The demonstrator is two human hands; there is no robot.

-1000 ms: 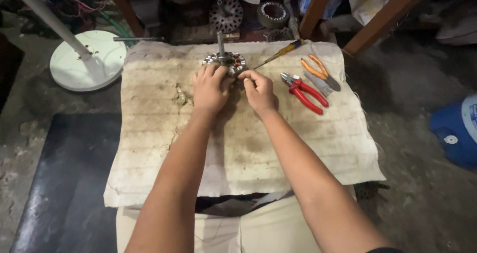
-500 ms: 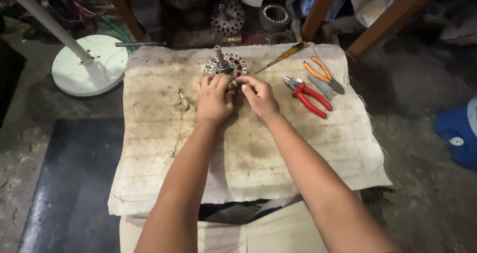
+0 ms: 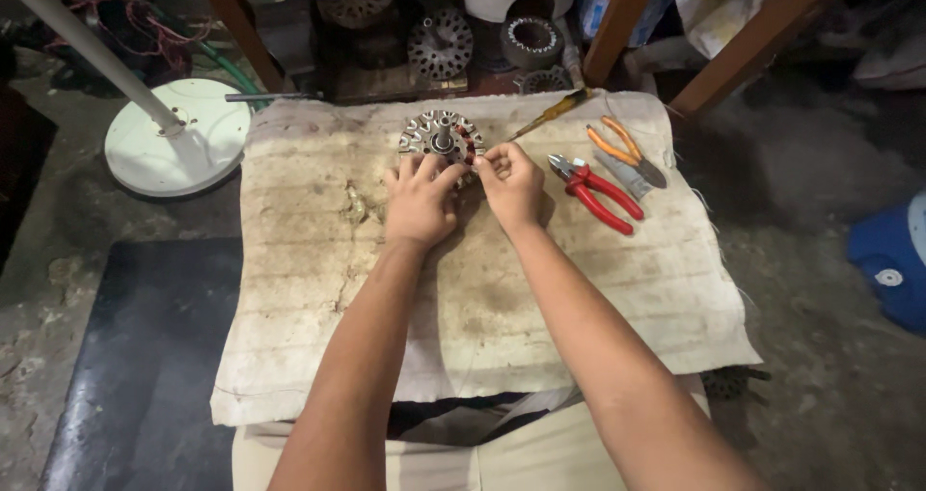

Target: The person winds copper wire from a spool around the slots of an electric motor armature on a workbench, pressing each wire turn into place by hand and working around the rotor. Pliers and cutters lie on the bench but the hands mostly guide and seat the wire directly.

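Observation:
A round metal motor stator with a central shaft and copper windings lies at the far middle of a dirty cloth. My left hand rests against its near edge, fingers on the rim. My right hand pinches at the stator's right side; what its fingertips grip is too small to tell, possibly a wire.
Red-handled pliers, orange-handled pliers and a yellow-handled screwdriver lie right of my hands. A white round fan base with a pole stands at left. Motor parts sit behind the cloth, wooden legs nearby, a blue container at right.
Both hands stay on the stator. The view has shifted slightly, and the stator's top face now shows more plainly above my fingers.

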